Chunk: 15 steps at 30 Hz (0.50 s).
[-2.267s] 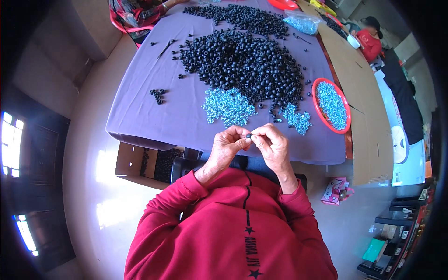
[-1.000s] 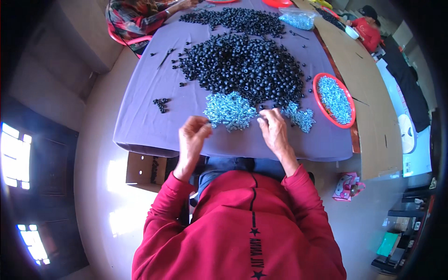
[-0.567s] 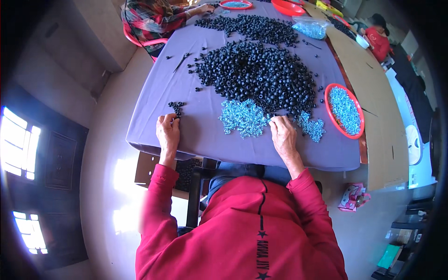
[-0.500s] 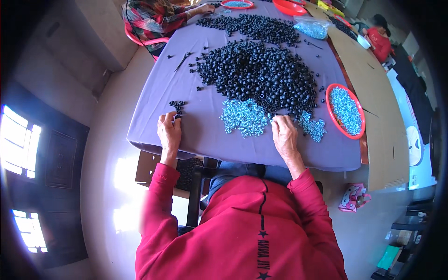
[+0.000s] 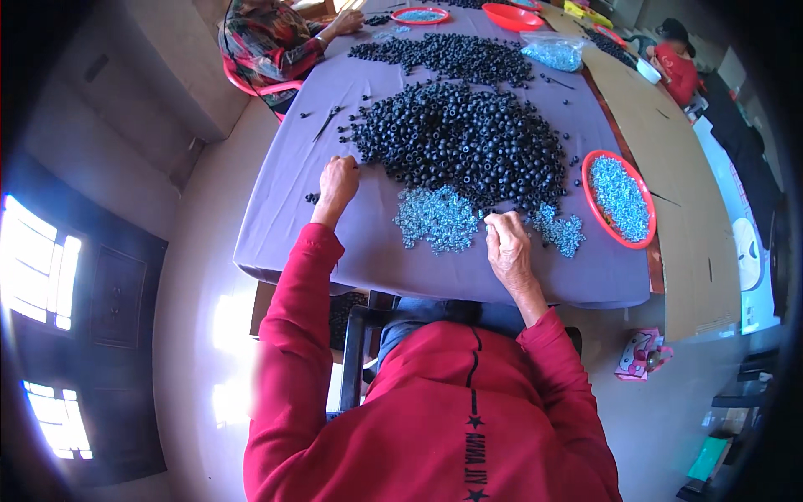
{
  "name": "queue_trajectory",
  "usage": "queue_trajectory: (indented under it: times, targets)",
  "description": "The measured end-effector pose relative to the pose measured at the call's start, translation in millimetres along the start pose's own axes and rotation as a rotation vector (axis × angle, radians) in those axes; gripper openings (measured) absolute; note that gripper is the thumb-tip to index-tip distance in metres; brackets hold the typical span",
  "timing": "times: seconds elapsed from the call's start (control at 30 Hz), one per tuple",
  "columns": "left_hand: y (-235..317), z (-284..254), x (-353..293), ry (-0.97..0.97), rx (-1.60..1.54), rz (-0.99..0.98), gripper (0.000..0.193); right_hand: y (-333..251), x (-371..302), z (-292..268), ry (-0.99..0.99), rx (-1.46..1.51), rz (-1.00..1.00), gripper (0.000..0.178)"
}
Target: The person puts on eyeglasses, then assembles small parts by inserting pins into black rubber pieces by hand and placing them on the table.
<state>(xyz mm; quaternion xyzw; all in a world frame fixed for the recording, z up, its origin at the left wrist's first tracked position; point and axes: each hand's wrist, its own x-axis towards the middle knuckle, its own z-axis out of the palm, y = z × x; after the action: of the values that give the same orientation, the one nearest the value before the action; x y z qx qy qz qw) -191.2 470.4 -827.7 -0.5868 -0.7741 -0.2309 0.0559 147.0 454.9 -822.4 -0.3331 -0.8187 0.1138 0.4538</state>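
Left side of table (image 5: pixel 385 269): few black beads (image 5: pixel 313 198), just beside left hand (image 5: pixel 339 181). Left hand near left edge of black pile (image 5: pixel 456 138), fingers curled; back of hand hides grip, cannot tell if open or closed. Blue heap (image 5: pixel 437 219) lies between hands, at pile's near edge. Right hand (image 5: pixel 508 244) just beside heap, fingertips bunched; whether grip closes on bead, too small to tell. Smaller blue patch (image 5: pixel 564 233) right of hand, then red dish (image 5: pixel 588 197) of blue beads.

Anything in the left fingers (image 5: pixel 341 166) is hidden.
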Motion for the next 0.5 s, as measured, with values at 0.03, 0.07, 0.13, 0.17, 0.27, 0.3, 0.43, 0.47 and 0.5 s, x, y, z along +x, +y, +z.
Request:
queue_trajectory:
  times: [0.03, 0.07, 0.13, 0.17, 0.27, 0.3, 0.43, 0.47, 0.5]
  targets:
    - [-2.8, 1.9, -0.4, -0.008, -0.029, -0.003, 0.015, 3.1, 0.4, 2.7, 0.012, 0.002, -0.007, 0.014]
    - [2.1, 0.7, -2.6, -0.012, -0.029, 0.005, 0.015, 4.1, 0.0, 1.2, 0.017, -0.003, 0.0, 0.014]
    - [10.9, -2.9, -8.4, 0.035, -0.123, -0.032, 0.015, 4.9, 0.2, -1.4, 0.05, 0.01, 0.001, 0.014]
    - [15.4, -8.3, -13.5, 0.039, -0.122, -0.031, 0.015, 4.4, -0.1, -1.4, 0.053, 0.01, -0.001, 0.014]
    - [49.2, -29.7, -35.3, -0.139, -1.053, -0.166, 0.012, 6.8, -1.9, -1.1, 0.102, 0.058, -0.005, 0.017]
    - [71.8, -40.5, -48.1, -0.166, -1.303, -0.138, 0.012, 7.7, -1.8, -1.8, 0.126, 0.076, -0.022, 0.02]
    - [131.3, -50.0, -85.7, -0.245, -1.752, -0.058, 0.015, -7.4, -1.2, -14.0, 0.104, 0.224, 0.167, 0.014]
    - [139.4, -48.3, -93.0, -0.269, -1.807, -0.038, 0.015, -13.2, -2.9, -17.9, 0.085, 0.299, 0.221, 0.011]
    - [147.2, -47.5, -97.7, -0.293, -1.863, -0.019, 0.016, -18.8, -2.2, -22.2, 0.085, 0.295, 0.22, 0.011]
